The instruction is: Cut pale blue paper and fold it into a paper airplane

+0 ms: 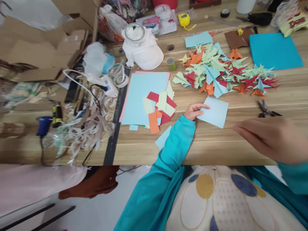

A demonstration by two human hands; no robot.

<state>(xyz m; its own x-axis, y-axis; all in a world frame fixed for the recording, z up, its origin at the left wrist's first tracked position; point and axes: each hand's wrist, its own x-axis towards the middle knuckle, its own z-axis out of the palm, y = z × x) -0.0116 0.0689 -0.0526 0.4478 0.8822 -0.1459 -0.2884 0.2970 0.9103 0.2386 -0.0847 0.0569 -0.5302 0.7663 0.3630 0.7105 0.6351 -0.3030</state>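
My left hand (192, 111) is at the left edge of a light blue paper square (214, 112), with thumb and fingers closed on it. The sheet looks flat and unfolded, just above or on the tabletop. My right hand (276, 138) is raised at the right, apart from the paper and close to the camera. Motion smears it, so its fingers and anything in them are unclear. Scissors (267, 110) with dark handles lie beyond it. Past the square is a heap of folded paper shapes (204, 69) in green, blue, orange and red.
At left, large coloured sheets (141, 96) carry loose paper strips (154, 122). Behind them stands a white wrapped object (144, 48) beside a thread spool (171, 64). A turquoise stack (274, 51) lies back right. Cords and ribbon scraps (89, 128) cover the far left, near a hot glue gun (44, 125).
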